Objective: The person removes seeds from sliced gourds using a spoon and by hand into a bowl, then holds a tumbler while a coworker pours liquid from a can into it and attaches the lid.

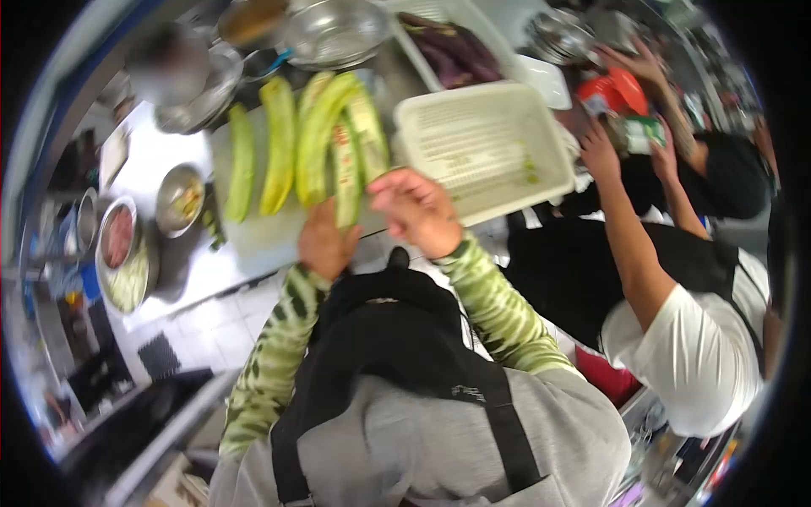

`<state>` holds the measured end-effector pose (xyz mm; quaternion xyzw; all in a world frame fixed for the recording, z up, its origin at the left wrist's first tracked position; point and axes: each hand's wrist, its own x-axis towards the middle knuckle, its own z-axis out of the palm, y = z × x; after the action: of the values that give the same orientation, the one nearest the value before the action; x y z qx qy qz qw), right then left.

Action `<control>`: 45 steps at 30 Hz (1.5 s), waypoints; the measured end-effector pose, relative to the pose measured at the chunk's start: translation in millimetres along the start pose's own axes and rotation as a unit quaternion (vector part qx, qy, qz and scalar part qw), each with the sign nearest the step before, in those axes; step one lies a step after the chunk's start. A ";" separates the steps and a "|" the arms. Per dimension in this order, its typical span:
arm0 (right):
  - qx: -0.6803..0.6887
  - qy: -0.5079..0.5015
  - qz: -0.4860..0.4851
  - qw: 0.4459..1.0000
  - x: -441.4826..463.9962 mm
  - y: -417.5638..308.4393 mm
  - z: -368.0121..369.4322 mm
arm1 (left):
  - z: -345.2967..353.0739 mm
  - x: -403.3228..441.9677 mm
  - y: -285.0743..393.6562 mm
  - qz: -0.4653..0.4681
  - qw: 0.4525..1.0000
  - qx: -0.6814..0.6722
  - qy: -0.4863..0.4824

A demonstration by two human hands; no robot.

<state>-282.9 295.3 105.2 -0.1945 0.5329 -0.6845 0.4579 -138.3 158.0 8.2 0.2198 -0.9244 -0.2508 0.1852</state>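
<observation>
Several long pale green vegetables (279,144) lie side by side on a light cutting board (258,237). Near the board's front edge, my left hand (325,241) is at the lower end of a piece (344,165) with reddish seeds showing; its fingers are curled against that end. My right hand (416,207) is just to the right, raised beside the lower end of another pale piece (367,127). The fingers of my right hand are bent together and blurred, and whatever they may hold is too small to make out.
An off-white basket (481,144) with green scraps is at the right, dark purple eggplants (452,51) behind it. Metal bowls (338,34) stand at the back, more bowls (180,200) at the left. A co-worker in a white shirt (697,355) handles a can (642,133) at the right.
</observation>
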 end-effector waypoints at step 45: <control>-0.806 -0.204 -0.134 0.540 239.3 64.9 195.5 | -166.0 -28.3 -154.2 -0.302 0.881 -0.357 -0.076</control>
<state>-229.0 -12.9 62.9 -0.6850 0.7195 0.0383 0.1074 8.8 -11.2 51.2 0.3874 -0.6726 -0.6232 0.0957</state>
